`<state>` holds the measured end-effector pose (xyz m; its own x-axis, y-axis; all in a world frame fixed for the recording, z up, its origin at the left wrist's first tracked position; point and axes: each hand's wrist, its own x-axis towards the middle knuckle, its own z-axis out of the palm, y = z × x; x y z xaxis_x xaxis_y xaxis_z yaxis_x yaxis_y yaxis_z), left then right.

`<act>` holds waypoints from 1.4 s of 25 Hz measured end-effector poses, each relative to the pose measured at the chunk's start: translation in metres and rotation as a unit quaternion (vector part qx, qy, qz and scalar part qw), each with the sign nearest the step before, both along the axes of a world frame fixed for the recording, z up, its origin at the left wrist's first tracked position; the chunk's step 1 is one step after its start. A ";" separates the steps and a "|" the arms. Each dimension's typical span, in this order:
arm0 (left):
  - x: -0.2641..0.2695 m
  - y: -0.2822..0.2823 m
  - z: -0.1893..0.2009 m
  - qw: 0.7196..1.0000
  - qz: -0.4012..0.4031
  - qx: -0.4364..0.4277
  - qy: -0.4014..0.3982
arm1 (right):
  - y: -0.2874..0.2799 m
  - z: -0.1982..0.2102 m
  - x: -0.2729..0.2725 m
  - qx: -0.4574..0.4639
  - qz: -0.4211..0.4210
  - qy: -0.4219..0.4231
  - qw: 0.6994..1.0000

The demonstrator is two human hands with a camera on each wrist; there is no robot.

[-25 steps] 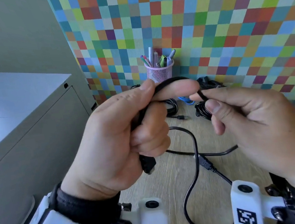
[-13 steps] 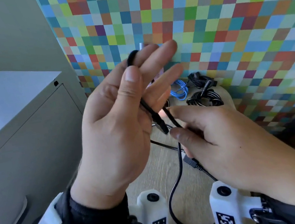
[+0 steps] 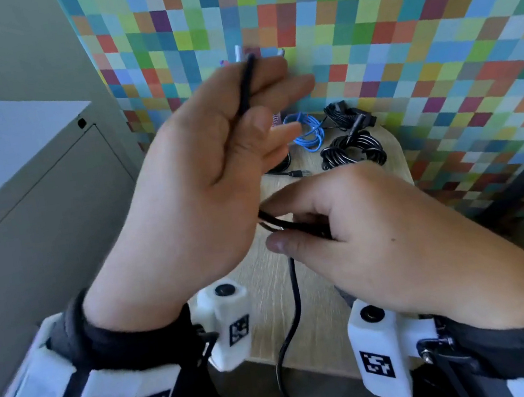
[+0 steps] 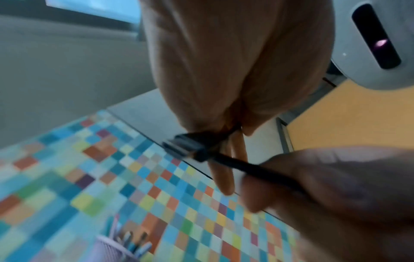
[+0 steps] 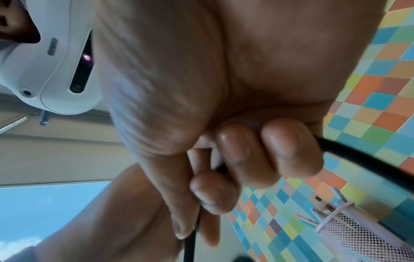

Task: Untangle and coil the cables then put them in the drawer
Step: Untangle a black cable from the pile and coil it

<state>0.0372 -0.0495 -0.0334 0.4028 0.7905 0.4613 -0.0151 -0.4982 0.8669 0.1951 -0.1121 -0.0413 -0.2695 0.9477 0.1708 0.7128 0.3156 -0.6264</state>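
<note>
Three bundles already lie coiled on the counter (image 3: 396,159) beyond both hands: a blue cable (image 3: 308,131) and two black bundles, one (image 3: 353,150) nearer the hands and one (image 3: 343,114) against the checkered wall. I judge these finished as far as coiling goes, though none is in a drawer yet, and no open drawer is in view.

The black cable (image 3: 296,294) in hand is mid-coil. The left hand (image 3: 205,186) is raised with its fingers spread nearly straight; the cable runs over them and, in the left wrist view, its plug (image 4: 186,147) sits clamped between the fingers at the palm. The right hand (image 3: 373,233) sits just below and beside it, thumb and curled fingers pinching the same cable, feeding it toward the left hand. From there the cable trails down across the counter and over its near edge.

Most of this cable appears still loose, so several wraps remain, then stowing all four.
</note>
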 end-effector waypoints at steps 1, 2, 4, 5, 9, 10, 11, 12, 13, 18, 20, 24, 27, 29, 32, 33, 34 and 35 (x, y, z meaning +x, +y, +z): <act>-0.005 0.001 -0.001 0.996 0.025 0.041 0.079 | -0.002 0.002 0.000 0.009 -0.014 0.008 1.000; -0.011 0.003 -0.003 0.985 0.043 0.072 0.149 | -0.005 0.005 0.002 0.015 -0.030 0.026 0.999; -0.020 0.006 -0.001 0.964 0.055 0.075 0.251 | -0.008 0.012 0.011 0.035 -0.060 0.071 0.995; -0.024 0.006 0.002 0.960 0.051 0.054 0.269 | -0.009 0.014 0.018 0.064 -0.073 0.092 0.991; -0.028 0.005 0.003 0.978 -0.035 -0.100 0.181 | -0.015 0.024 0.042 0.135 -0.058 0.155 0.977; -0.028 0.004 0.002 0.976 -0.063 -0.115 0.172 | -0.016 0.026 0.044 0.132 -0.045 0.161 0.977; -0.027 0.003 0.001 0.973 -0.094 -0.126 0.167 | -0.015 0.026 0.044 0.134 -0.041 0.162 0.977; -0.025 0.001 0.000 0.970 -0.125 -0.137 0.156 | -0.013 0.025 0.044 0.143 -0.047 0.160 0.976; -0.024 0.000 0.000 0.968 -0.152 -0.150 0.134 | -0.010 0.023 0.044 0.157 -0.056 0.161 0.973; -0.016 -0.001 -0.003 0.944 -0.209 -0.249 -0.063 | 0.004 0.007 0.046 0.218 -0.122 0.171 0.953; -0.012 -0.004 -0.003 0.915 -0.247 -0.283 -0.147 | 0.008 0.001 0.044 0.185 -0.128 0.167 0.960; -0.005 -0.006 -0.003 0.890 -0.282 -0.277 -0.229 | 0.013 -0.006 0.030 0.097 -0.107 0.140 0.980; 0.000 -0.008 -0.003 0.909 -0.224 -0.242 -0.255 | 0.011 -0.005 0.016 0.040 -0.085 0.113 0.989; 0.004 -0.010 -0.002 0.922 -0.180 -0.220 -0.262 | 0.010 -0.006 0.009 0.020 -0.065 0.077 0.995; 0.010 -0.015 -0.003 0.939 -0.137 -0.180 -0.257 | 0.006 -0.005 0.001 -0.006 -0.041 0.057 0.998; 0.012 -0.015 -0.003 0.943 -0.131 -0.172 -0.254 | 0.005 -0.004 -0.001 -0.014 -0.035 0.053 0.998; 0.013 -0.016 -0.005 0.945 -0.126 -0.168 -0.250 | 0.004 -0.002 -0.002 -0.023 -0.030 0.050 0.998; 0.013 -0.016 -0.007 0.950 -0.119 -0.161 -0.239 | 0.002 -0.002 -0.002 -0.035 -0.025 0.045 0.998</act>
